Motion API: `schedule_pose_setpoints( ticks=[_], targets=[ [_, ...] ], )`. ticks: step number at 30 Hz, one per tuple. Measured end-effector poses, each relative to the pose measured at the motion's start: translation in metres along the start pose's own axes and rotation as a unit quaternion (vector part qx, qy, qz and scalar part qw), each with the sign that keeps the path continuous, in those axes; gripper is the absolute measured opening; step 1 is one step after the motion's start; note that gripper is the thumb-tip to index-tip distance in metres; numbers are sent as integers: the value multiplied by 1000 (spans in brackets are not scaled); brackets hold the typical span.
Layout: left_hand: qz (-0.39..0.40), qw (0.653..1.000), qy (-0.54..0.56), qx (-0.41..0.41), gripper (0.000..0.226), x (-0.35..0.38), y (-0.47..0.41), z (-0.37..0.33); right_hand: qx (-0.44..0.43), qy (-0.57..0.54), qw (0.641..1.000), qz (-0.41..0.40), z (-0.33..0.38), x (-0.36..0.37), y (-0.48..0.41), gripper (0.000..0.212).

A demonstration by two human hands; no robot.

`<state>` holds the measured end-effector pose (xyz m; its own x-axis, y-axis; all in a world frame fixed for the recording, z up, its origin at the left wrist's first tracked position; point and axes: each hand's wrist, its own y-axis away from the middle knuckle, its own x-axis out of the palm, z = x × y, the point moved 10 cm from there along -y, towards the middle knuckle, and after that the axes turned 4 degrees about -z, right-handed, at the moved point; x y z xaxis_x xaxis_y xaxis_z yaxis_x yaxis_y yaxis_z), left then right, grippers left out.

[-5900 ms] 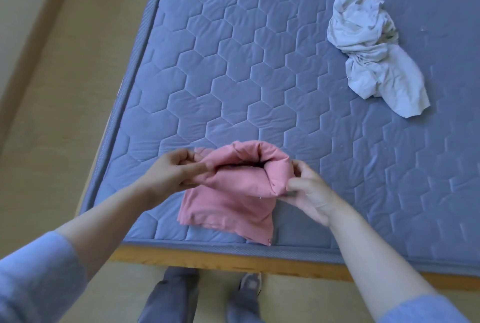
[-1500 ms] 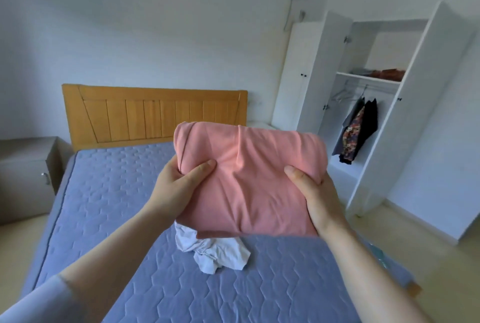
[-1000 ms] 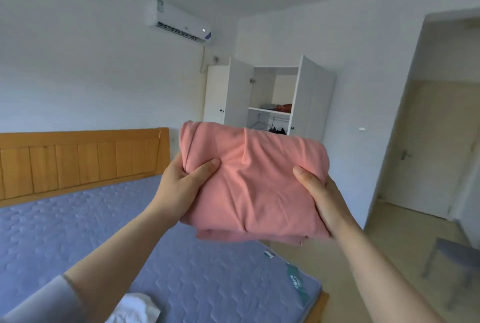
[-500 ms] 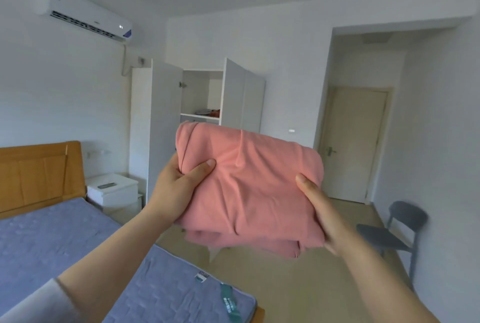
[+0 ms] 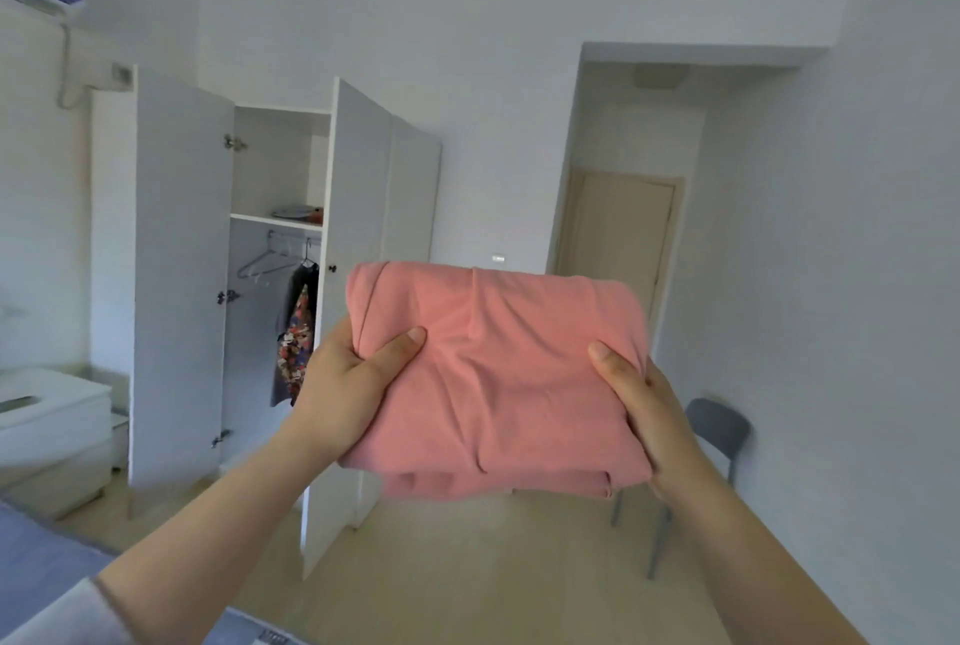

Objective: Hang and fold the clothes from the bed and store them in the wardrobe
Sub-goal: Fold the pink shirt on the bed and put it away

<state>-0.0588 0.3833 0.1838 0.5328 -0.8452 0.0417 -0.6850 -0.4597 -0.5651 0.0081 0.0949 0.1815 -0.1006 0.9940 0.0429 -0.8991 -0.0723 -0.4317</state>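
Observation:
A folded pink garment (image 5: pixel 498 374) is held up in front of me at chest height. My left hand (image 5: pixel 353 384) grips its left edge, thumb on top. My right hand (image 5: pixel 644 405) grips its right edge the same way. Behind it to the left stands the white wardrobe (image 5: pixel 182 281) with both doors swung open. Inside, a shelf (image 5: pixel 275 221) carries some folded items, and below it a rail holds an empty hanger (image 5: pixel 262 265) and a dark patterned garment (image 5: pixel 296 348). Only a corner of the blue bed (image 5: pixel 31 566) shows at the lower left.
A white nightstand (image 5: pixel 52 416) stands left of the wardrobe. A grey chair (image 5: pixel 711 431) sits by the right wall, partly behind my right hand. A beige door (image 5: pixel 618 239) lies in the recess beyond. Wooden floor (image 5: pixel 467 566) stretches between me and the wardrobe.
The view has swung right, away from the bed, and the wardrobe now faces me closer. Both hands keep the same hold on the pink garment.

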Motion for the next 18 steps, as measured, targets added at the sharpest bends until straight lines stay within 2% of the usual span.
schedule_pose_setpoints(
  ticks=[4, 6, 11, 15, 18],
  targets=[
    [6, 1000, -9, 3, 19, 55, -39, 32, -23, 6, 1000, -19, -33, -29, -63, 62],
    [2, 1000, -4, 6, 19, 80, -59, 48, -25, 8, 1000, -12, -50, -39, -96, 63],
    [-26, 999, -25, -7, 44, 132, -111, 84, -36, -10, 999, 9, -84, -57, -186, 72],
    [-45, 998, -34, -2, 28, 160, -155, 110, -40, -22, 998, 51, -111, -53, -255, 78],
    [-64, 997, -45, 0, 29, 173, -187, 133, -40, -31, 996, 68, -135, -46, -299, 71]
  ],
)
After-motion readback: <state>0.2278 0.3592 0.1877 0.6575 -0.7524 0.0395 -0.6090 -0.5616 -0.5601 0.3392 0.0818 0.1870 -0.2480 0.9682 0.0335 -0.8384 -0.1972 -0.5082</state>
